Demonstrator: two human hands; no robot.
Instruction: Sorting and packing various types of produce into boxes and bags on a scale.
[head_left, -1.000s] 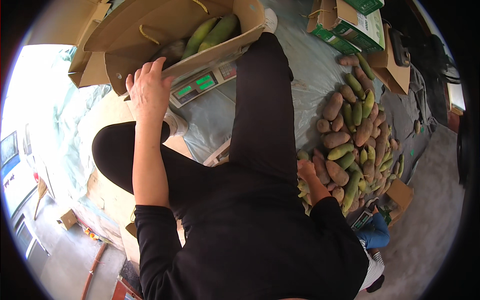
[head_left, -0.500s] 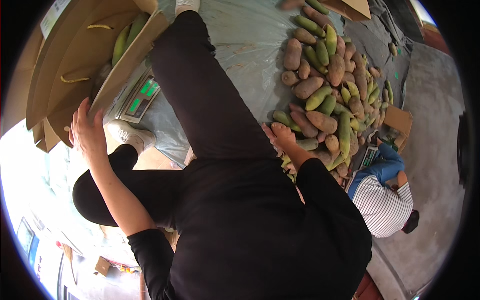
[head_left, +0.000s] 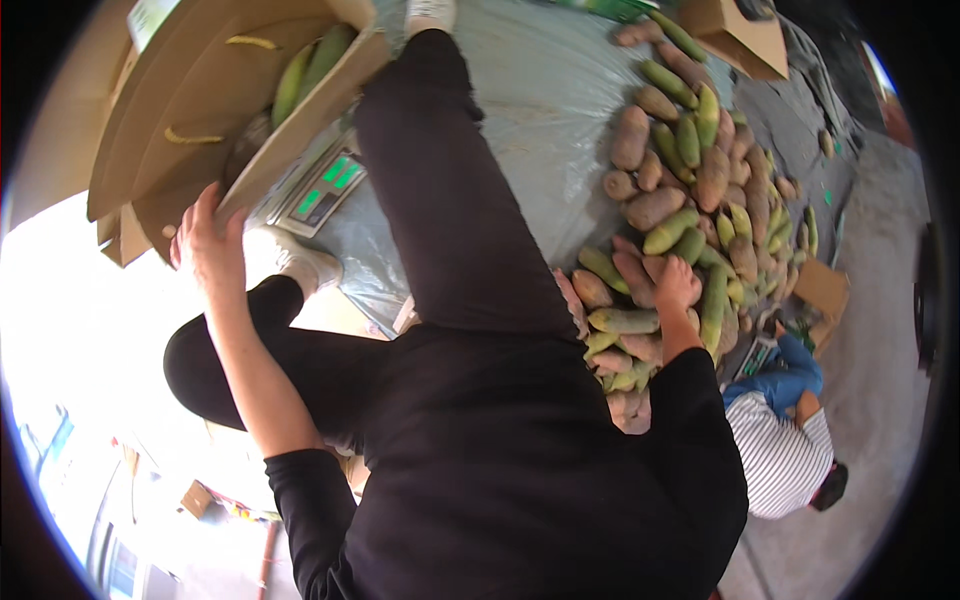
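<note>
My left hand (head_left: 212, 245) is at the lower corner of an open cardboard box (head_left: 150, 120), fingers spread, fingertips at the box's edge. In the box lie green oblong vegetables (head_left: 292, 82) and a darker one, partly hidden by the box wall. To the right, my right hand (head_left: 677, 285) is in a heap of green and brown oblong vegetables (head_left: 655, 208). Its fingers curl over a brown oblong vegetable (head_left: 655, 267), mostly covered by the hand. Their exact kind is hard to tell; the brown ones resemble sweet potatoes, the green ones thick cucumbers.
A scale (head_left: 318, 198) with green lit displays stands beside the box. Grey plastic sheeting (head_left: 545, 110) covers the floor. Another cardboard box (head_left: 740, 38) stands beyond the heap. On the far right a person in a striped shirt (head_left: 775, 450) sits by another scale (head_left: 757, 355).
My right hand has moved right, from the heap's near left edge further into it, and closed over a brown vegetable. My left hand stays at the box's edge. The whole view has shifted.
</note>
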